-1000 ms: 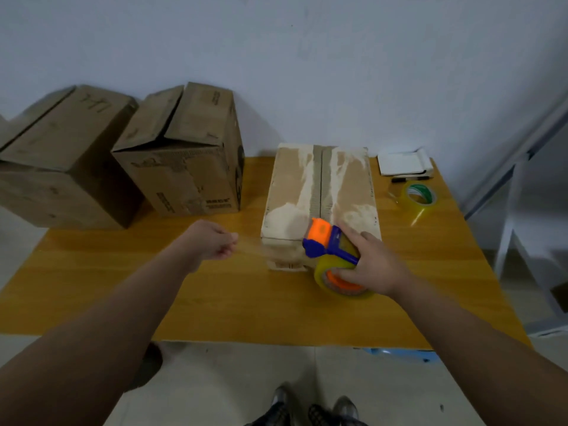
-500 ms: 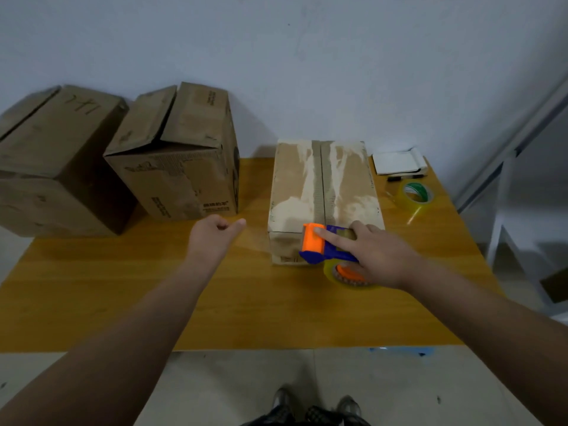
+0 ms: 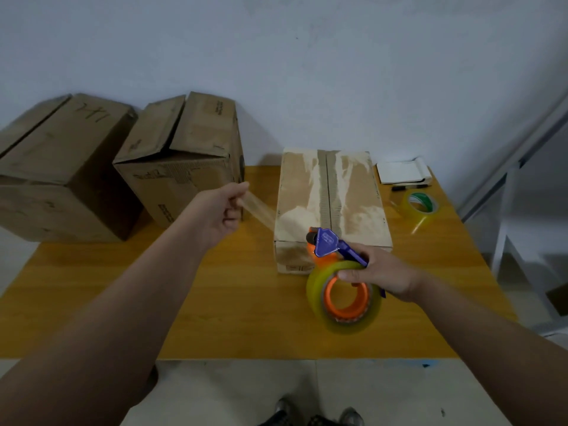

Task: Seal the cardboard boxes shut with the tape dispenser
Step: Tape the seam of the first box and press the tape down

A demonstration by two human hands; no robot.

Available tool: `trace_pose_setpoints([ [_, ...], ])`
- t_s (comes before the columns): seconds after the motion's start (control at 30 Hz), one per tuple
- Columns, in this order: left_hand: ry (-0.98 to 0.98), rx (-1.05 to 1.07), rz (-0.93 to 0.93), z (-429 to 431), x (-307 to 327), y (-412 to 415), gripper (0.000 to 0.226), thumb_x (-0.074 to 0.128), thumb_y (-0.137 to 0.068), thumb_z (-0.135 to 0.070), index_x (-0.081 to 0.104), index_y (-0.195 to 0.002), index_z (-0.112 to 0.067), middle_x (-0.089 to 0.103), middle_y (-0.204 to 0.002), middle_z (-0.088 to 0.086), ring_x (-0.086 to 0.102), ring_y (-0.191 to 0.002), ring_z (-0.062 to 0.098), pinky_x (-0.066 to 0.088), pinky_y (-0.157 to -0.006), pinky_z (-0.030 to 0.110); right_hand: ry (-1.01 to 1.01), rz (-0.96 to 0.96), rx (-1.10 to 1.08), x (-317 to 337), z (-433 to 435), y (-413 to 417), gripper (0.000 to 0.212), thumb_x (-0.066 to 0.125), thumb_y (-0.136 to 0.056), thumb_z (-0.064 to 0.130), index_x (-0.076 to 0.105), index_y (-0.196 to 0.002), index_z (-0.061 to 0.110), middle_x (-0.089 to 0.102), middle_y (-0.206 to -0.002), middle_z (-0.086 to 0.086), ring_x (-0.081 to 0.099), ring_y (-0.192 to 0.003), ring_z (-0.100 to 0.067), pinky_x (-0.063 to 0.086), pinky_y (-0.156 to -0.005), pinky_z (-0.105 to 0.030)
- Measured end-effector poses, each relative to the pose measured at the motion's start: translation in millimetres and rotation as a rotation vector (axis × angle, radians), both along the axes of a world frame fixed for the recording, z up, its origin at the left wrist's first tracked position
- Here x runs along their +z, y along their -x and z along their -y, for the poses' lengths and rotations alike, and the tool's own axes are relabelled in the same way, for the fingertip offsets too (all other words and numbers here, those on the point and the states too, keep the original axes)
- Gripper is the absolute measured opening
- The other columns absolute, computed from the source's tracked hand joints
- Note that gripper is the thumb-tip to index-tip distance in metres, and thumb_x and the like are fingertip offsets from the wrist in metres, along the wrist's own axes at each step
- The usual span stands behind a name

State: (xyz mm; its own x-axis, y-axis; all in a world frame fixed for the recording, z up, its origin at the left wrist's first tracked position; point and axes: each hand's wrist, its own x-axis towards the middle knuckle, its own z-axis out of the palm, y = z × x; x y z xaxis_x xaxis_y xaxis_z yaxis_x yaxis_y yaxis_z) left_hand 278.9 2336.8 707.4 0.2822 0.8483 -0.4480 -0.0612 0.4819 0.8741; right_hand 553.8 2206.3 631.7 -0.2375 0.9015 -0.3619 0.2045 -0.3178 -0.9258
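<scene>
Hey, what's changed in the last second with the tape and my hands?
The left hand has drawn away from the tape dispenser, up and to the left, pinching the tape end so a clear strip stretches out. The right hand still grips the dispenser by the box's near edge. That box, the spare roll and notepad have not moved.

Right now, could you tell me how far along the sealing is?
Done: the flat box has its flaps closed. In hand: the left hand pinches a tape strip drawn from the tape dispenser in the right hand. Left: taping its seam, and the tall box, flaps ajar.
</scene>
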Motion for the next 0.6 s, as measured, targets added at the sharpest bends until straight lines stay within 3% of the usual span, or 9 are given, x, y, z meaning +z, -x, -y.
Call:
trace_pose_setpoints([
  [0.13,-0.002,-0.012,0.046,-1,7,-14,0.026,0.057,-0.093,-0.023,0.055,-0.068,-0.017,0.041,-0.058,-0.007,0.031,-0.046,0.004,0.025,-0.039,0.016,0.030,-0.087,-0.012,-12,0,7,0.067,0.084,-0.063,0.046,0.059,-0.123,0.031,0.068,-0.114,0.002,0.065,-0.105,-0.018,0.052,-0.082,-0.024],
  [0.33,-0.075,-0.068,0.019,9,19,-48,0.020,0.059,-0.091,-0.023,0.057,-0.072,-0.016,0.046,-0.056,-0.008,0.034,-0.046,0.004,0.026,-0.040,0.016,0.058,-0.089,-0.035,-28,-1,14,0.075,0.083,-0.069,0.034,0.050,-0.136,0.032,0.059,-0.127,-0.003,0.060,-0.112,-0.022,0.048,-0.098,-0.040],
  [0.6,-0.165,-0.066,-0.115,-3,20,-56,0.014,0.062,-0.089,-0.019,0.059,-0.078,-0.011,0.046,-0.056,-0.007,0.036,-0.045,0.003,0.027,-0.039,0.016,0.098,-0.223,-0.003,-24,11,15,0.065,0.082,-0.071,0.029,0.055,-0.130,0.028,0.067,-0.117,-0.001,0.064,-0.108,-0.021,0.053,-0.083,-0.027],
])
